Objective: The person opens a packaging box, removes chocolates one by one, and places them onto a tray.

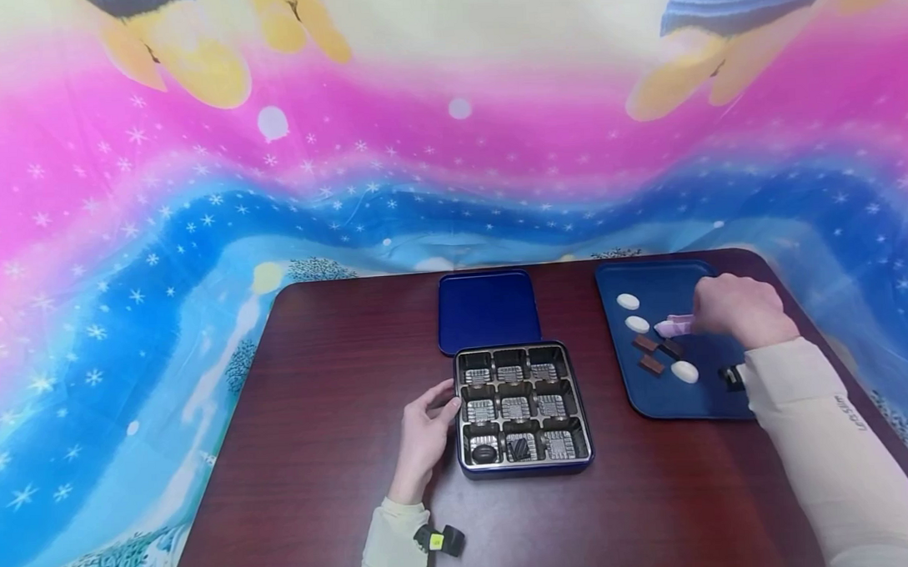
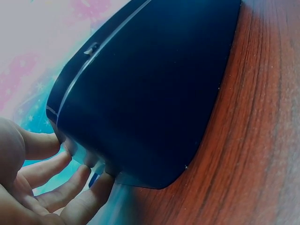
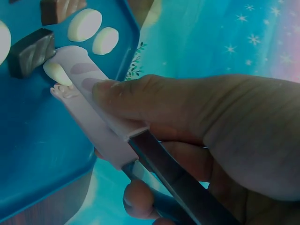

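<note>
My right hand [image 1: 740, 305] holds tongs [image 3: 176, 176] with pink tips [image 1: 676, 326] low over a blue tray [image 1: 657, 403]. Between the tips sits a white oval chocolate [image 3: 57, 73]. Close by on the tray lie more white ovals [image 1: 685, 372], brown chocolate pieces [image 1: 650, 365] and a dark ridged one [image 3: 31, 51]. My left hand [image 1: 423, 435] rests its fingertips and thumb against the left wall of a dark blue tin [image 2: 140, 98]. The tin's divided insert [image 1: 515, 408] carries a dark oval chocolate [image 1: 484, 454] and a dark ridged chocolate [image 1: 519, 450] in its nearest row.
A flat blue lid [image 1: 488, 310] lies behind the tin, right at its far edge. Everything stands on a dark red-brown wooden table [image 1: 337, 363]. A patterned cloth [image 1: 390, 169] hangs behind the table and along its sides.
</note>
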